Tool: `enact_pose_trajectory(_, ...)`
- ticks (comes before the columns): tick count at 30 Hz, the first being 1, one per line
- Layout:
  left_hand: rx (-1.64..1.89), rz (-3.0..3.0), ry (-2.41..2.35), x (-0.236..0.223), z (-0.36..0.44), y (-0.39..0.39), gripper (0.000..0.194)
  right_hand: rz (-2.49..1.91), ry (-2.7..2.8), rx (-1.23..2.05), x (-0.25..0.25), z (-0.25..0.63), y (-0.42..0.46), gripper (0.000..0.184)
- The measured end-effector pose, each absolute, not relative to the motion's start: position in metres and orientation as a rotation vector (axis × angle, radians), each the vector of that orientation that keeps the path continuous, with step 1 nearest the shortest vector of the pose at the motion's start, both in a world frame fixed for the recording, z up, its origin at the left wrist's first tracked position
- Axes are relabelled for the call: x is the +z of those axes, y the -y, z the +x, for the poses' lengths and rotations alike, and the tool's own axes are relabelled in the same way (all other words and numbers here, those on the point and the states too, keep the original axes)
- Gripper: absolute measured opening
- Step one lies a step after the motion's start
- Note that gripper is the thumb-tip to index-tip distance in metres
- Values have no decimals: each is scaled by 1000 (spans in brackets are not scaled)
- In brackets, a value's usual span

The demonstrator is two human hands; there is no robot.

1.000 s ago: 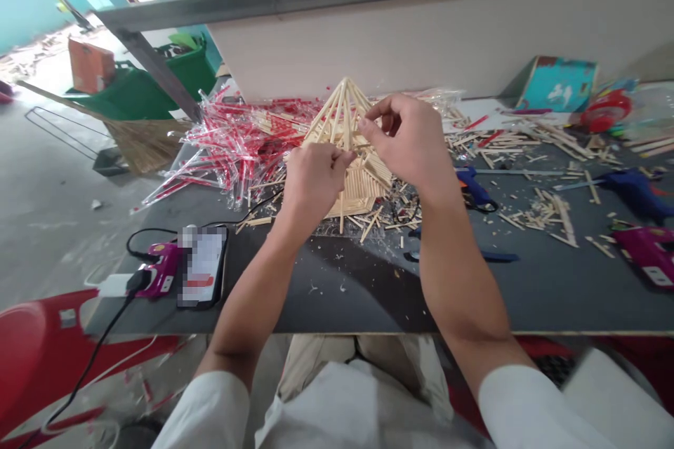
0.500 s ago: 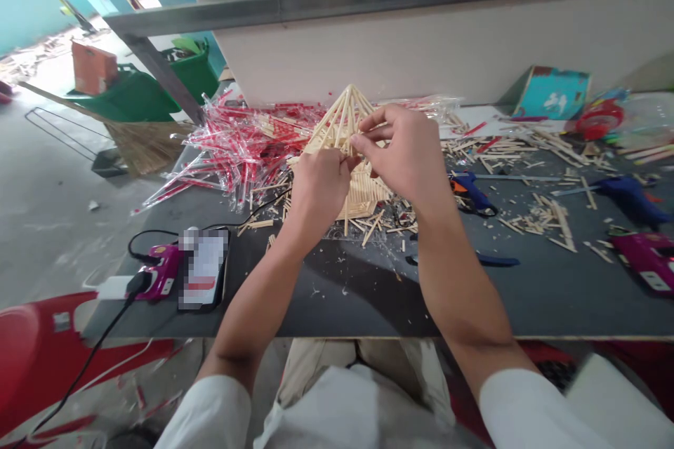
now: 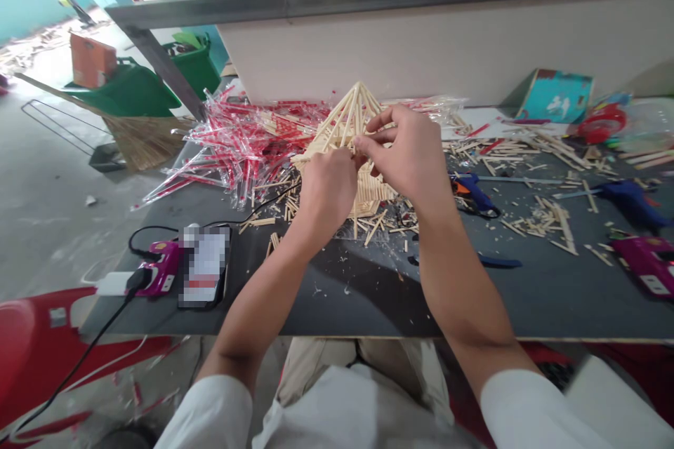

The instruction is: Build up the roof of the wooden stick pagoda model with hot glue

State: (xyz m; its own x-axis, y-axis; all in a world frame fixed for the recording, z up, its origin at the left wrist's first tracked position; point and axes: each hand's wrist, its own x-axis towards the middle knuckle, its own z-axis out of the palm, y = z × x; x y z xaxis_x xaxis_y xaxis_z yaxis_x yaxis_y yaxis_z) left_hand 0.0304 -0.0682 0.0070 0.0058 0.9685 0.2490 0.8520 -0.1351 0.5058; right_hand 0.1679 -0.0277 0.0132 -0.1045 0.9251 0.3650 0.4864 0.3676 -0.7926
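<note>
A small house-like model made of pale wooden sticks (image 3: 345,116) stands at the middle of the table, its sticks meeting in a peak. My left hand (image 3: 331,186) is closed at the model's front, fingers curled against its lower roof edge; its fingertips are partly hidden. From the right, my right hand (image 3: 413,151) reaches to the same spot, thumb and forefinger pinched together close to the left fingertips. What the pinch holds is too small to make out. Below my hands the model's stick-built base (image 3: 376,189) shows among loose sticks.
Red-and-clear plastic wrappers (image 3: 236,147) heap at the left. Two blue glue guns (image 3: 477,196) (image 3: 632,200) and stick scraps (image 3: 547,221) lie to the right. A phone (image 3: 205,266) and purple power strip (image 3: 164,268) with cables sit front left; another strip (image 3: 645,263) is far right.
The view has shifted slightly, so the model and my left hand appear a little further right. Both hands stay at the same spot on the model, with almost the same finger pose.
</note>
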Motion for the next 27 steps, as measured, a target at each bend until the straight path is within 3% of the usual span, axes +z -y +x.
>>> enact_pose_trajectory(17, 756, 2196, -2018, -1, 33, 67, 37, -1286, 1733, 635, 16, 167, 30, 21)
enact_pose_trajectory(27, 684, 2227, -2015, 1, 35, 71, 28, -1265, 1716, 635, 13, 167, 27, 23)
